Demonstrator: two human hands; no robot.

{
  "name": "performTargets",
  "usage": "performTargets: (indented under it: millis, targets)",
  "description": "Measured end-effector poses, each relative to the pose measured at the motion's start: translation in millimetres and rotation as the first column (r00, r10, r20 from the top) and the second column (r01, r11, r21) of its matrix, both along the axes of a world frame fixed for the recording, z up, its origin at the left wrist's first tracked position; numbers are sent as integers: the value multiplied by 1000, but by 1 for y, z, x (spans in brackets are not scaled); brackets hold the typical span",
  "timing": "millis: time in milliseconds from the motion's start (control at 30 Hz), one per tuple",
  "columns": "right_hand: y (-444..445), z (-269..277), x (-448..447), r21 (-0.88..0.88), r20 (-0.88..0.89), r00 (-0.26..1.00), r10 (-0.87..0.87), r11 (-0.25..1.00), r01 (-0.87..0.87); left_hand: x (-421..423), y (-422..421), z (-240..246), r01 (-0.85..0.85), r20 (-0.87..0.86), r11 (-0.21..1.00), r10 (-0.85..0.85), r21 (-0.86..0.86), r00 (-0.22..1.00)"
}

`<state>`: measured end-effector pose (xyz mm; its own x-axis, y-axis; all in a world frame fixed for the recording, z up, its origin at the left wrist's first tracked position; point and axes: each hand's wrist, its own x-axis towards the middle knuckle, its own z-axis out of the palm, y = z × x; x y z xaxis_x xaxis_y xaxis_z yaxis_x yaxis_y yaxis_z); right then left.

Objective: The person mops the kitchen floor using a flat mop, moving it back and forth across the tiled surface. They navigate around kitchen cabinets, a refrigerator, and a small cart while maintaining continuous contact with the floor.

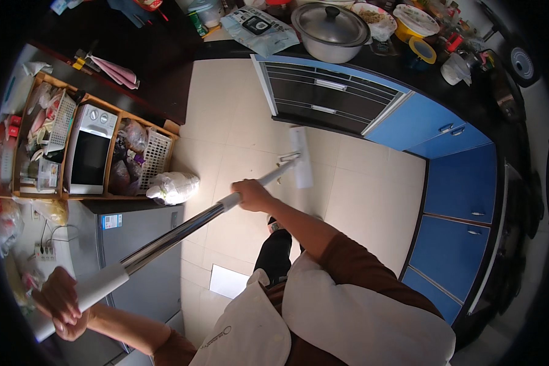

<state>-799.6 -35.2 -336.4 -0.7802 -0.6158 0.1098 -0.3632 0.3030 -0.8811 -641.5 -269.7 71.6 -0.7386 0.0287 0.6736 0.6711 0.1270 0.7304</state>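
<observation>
My left hand (63, 303) grips the white upper end of a flat mop's handle (171, 238) at the lower left. Further down, my right hand (252, 195) is wrapped around the chrome and grey pole, just below a light collar. The pole slants away across the tiled floor to the white mop head (302, 160), which lies flat on the tiles in front of the dark drawers. Small bits of debris (279, 180) lie on the floor beside the head, on its near left. My feet are partly hidden under my right forearm.
Blue cabinets (457, 183) line the right, below a counter bearing a lidded pot (331, 32). At left stand a wooden shelf with a microwave oven (91, 151), a white plastic bag (174, 187) and a grey refrigerator (142, 256). A white sheet (228, 280) lies near my feet.
</observation>
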Motion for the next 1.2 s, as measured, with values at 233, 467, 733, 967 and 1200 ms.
performTargets:
  millis: [233,467,733,967,1200]
  targets:
    - [103,-52,4,195,14,993,-114,975,109,-48,23,-83,118,84,945,-150,306,985]
    - [195,-147,24,426,-36,894,-447,802,419,-103,28,-211,199,456,788,-520,583,723]
    - [69,-196,55,627,-187,913,-363,671,395,-114,-137,-250,293,552,811,-567,507,612]
    - [-228,-66,-12,79,-58,876,-478,873,482,-135,-340,-77,311,262,828,-465,466,846]
    - [-254,11,-38,118,101,940,-325,942,313,-133,-388,3,308,302,869,-435,387,848]
